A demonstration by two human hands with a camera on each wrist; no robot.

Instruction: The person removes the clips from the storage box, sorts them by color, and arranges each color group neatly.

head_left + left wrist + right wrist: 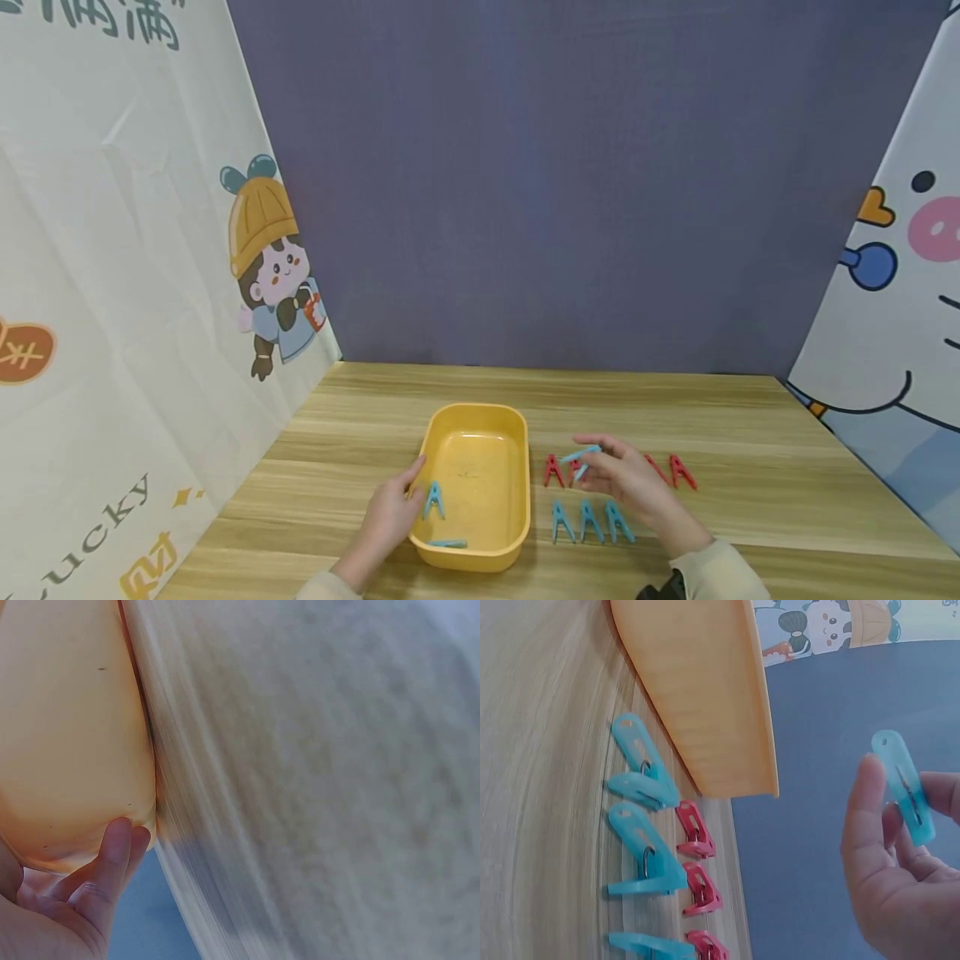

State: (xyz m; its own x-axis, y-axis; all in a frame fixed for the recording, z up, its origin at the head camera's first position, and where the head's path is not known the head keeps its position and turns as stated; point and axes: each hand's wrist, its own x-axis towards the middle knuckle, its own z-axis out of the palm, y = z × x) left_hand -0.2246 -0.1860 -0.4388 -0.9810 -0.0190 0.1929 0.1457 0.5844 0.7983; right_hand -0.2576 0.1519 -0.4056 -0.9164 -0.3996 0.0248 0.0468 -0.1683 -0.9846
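My right hand point(618, 475) is raised over the table, pinching a light-blue clothespin point(904, 787) between thumb and fingers. My left hand point(390, 510) grips the left side of a yellow plastic tub point(521, 500), its fingers against the outer wall in the left wrist view. Inside the tub, one blue clothespin point(434, 500) leans near the left wall and another blue clothespin point(447, 543) lies at the near end. Three blue clothespins point(588, 522) stand in a row on the table below my right hand. Behind them runs a row of red clothespins point(553, 471), partly hidden by that hand.
The wood-grain table point(360, 417) ends at a dark blue-grey backdrop point(540, 183). A printed white sheet point(135, 250) hangs on the left, and another printed sheet point(885, 333) on the right. The tub stands left of the clothespin rows.
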